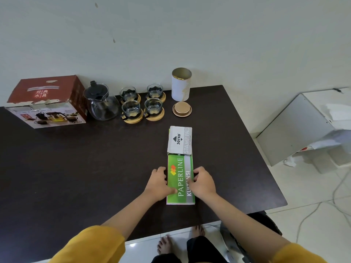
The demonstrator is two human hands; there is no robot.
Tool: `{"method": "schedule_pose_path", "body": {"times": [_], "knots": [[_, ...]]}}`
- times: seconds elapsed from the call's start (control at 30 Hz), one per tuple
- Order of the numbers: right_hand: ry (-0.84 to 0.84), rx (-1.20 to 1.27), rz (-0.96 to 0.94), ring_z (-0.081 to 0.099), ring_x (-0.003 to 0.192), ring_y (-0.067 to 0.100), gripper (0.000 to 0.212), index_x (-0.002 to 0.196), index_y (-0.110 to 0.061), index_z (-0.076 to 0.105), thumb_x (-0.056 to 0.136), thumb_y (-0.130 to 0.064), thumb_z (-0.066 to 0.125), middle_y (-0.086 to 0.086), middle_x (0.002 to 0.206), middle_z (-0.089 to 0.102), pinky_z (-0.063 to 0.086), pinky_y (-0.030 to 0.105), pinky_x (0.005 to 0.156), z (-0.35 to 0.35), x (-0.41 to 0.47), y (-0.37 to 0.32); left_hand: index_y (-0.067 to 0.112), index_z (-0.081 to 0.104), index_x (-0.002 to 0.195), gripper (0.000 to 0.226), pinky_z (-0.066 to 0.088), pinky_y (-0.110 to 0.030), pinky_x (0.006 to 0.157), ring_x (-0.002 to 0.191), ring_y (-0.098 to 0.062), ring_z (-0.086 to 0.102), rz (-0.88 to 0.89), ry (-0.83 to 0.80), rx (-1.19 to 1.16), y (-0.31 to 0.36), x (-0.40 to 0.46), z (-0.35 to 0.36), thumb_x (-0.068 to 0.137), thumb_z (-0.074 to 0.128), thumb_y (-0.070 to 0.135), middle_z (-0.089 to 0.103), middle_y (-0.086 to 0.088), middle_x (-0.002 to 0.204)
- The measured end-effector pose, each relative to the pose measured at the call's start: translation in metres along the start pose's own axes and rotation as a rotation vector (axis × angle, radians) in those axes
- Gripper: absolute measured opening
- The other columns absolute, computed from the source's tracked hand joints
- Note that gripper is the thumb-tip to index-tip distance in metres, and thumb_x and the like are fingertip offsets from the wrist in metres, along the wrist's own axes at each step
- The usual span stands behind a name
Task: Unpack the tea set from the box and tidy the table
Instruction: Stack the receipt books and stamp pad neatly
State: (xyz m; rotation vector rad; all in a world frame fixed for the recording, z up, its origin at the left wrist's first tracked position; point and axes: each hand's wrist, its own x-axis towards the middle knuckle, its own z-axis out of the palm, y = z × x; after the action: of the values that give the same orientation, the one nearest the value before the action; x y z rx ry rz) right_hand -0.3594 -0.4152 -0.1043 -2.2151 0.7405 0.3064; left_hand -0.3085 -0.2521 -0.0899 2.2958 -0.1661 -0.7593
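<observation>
both hands were clamped on the green paperline booklet near the front edge of the dark table: left hand curled round its left edge with the thumb on the cover, right hand gripping the right edge the same way. a white joyko stamp pad box sat on the booklet's far end, just past the fingers. the tea set was well away at the back by the wall, with the red box far left, then the glass teapot, then four glass cups on wooden coasters.
</observation>
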Motion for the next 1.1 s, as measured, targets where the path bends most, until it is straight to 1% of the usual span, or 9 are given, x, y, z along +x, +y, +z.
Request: {"method": "schedule_pose_path", "body": {"times": [0.1,0.27,0.37,0.5,0.67,0.8,0.9,1.0,1.1], "knots": [[-0.011,0.024,0.034,0.064,0.089,0.019,0.024,0.096,-0.019,0.05,0.084,-0.026,0.069,0.004,0.097,0.066,0.044,0.029,0.064,-0.001,0.001,-0.004,0.017,0.045,0.112,0.067,0.052,-0.026,0.075,0.089,-0.012,0.059,-0.043,-0.001,-0.01,0.0,0.003,0.002,0.059,0.086,0.018,0.054,-0.005,0.112],[-0.036,0.065,0.076,0.058,0.075,0.013,0.022,0.093,-0.01,0.056,0.077,-0.015,0.07,0.004,0.092,0.062,0.041,0.023,0.052,-0.003,0.006,-0.013,0.012,0.05,0.098,0.038,0.046,-0.019,0.058,0.073,-0.007,0.058,-0.091,0.055,-0.062,0.002,0.01,-0.002,0.073,0.078,0.019,0.06,0.001,0.084],[-0.024,0.064,0.083,0.058,0.089,0.021,0.035,0.105,-0.008,0.052,0.076,-0.01,0.071,0.008,0.111,0.052,0.047,0.029,0.066,0.001,0.007,-0.021,0.011,0.048,0.098,0.04,0.05,-0.029,0.068,0.086,-0.018,0.062,-0.078,0.026,-0.01,0.004,0.012,-0.002,0.072,0.078,0.017,0.063,-0.007,0.096],[-0.075,0.069,0.103,0.059,0.099,0.025,0.043,0.102,-0.012,0.044,0.072,-0.01,0.076,0.011,0.114,0.054,0.05,0.033,0.073,-0.003,0.008,-0.019,0.011,0.046,0.1,0.047,0.049,-0.028,0.07,0.089,-0.018,0.059,-0.063,-0.006,0.015,0.003,0.01,0.0,0.069,0.081,0.015,0.059,-0.006,0.099],[-0.107,0.091,0.135,0.059,0.096,0.022,0.045,0.101,-0.013,0.044,0.07,-0.006,0.077,0.008,0.111,0.054,0.046,0.027,0.065,-0.006,0.009,-0.017,0.009,0.049,0.101,0.049,0.052,-0.032,0.071,0.081,-0.015,0.058,-0.074,-0.008,0.0,0.002,0.008,0.0,0.066,0.083,0.013,0.058,-0.002,0.09],[-0.157,0.116,0.145,0.061,0.08,0.017,0.038,0.101,-0.006,0.055,0.069,-0.014,0.075,0.006,0.098,0.064,0.041,0.022,0.048,-0.013,0.02,-0.019,0.011,0.054,0.098,0.047,0.048,-0.027,0.069,0.082,-0.012,0.056,-0.097,-0.048,0.067,0.006,0.02,-0.012,0.065,0.083,0.025,0.058,0.0,0.094],[-0.076,0.182,0.117,0.057,0.086,0.018,0.025,0.09,-0.012,0.052,0.075,-0.021,0.071,0.006,0.098,0.06,0.041,0.024,0.059,-0.023,0.035,-0.027,0.01,0.058,0.106,0.049,0.041,-0.025,0.074,0.093,-0.015,0.054,-0.112,0.034,0.084,0.016,0.04,-0.03,0.071,0.077,0.04,0.056,-0.001,0.103],[-0.003,0.254,0.109,0.054,0.105,0.021,0.033,0.112,-0.014,0.054,0.084,-0.026,0.067,0.002,0.106,0.056,0.04,0.024,0.074,-0.032,0.051,-0.038,0.008,0.059,0.111,0.042,0.039,-0.025,0.078,0.1,-0.019,0.056,-0.108,0.134,-0.014,0.03,0.061,-0.04,0.082,0.067,0.037,0.06,-0.004,0.107],[0.044,0.269,0.132,0.054,0.117,0.024,0.045,0.129,-0.006,0.051,0.09,-0.025,0.062,0.007,0.121,0.057,0.04,0.025,0.082,-0.037,0.061,-0.05,0.007,0.062,0.097,0.029,0.042,-0.028,0.072,0.094,-0.022,0.061,-0.091,0.154,-0.059,0.042,0.077,-0.039,0.086,0.061,0.035,0.063,-0.003,0.091]]}}
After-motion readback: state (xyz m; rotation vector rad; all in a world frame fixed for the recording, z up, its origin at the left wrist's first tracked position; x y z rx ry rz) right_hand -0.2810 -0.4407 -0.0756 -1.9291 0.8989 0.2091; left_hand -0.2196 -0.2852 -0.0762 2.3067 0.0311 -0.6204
